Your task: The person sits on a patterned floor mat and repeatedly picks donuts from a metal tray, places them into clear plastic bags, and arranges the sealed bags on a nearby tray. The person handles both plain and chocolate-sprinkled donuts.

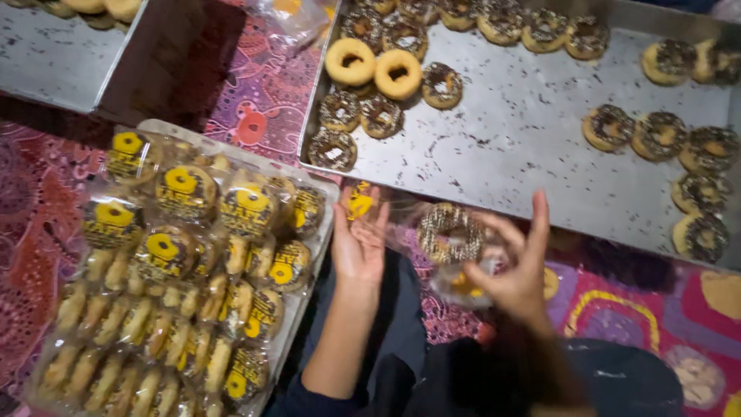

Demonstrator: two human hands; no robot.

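Observation:
My left hand (360,241) and my right hand (515,270) hold a clear plastic bag with a yellow label between them. A round doughnut with dark sprinkles (450,232) sits inside the bag, near my right fingers. The left hand pinches the bag's labelled end (359,202); the right hand grips the other end. Both hands hover just below the front edge of a large metal tray (532,147).
The metal tray carries several sprinkled doughnuts and two plain ones (374,68). A white tray (312,181) at the left is stacked with several bagged doughnuts. Another metal tray (46,54) lies at the top left. A patterned cloth (255,100) covers the floor.

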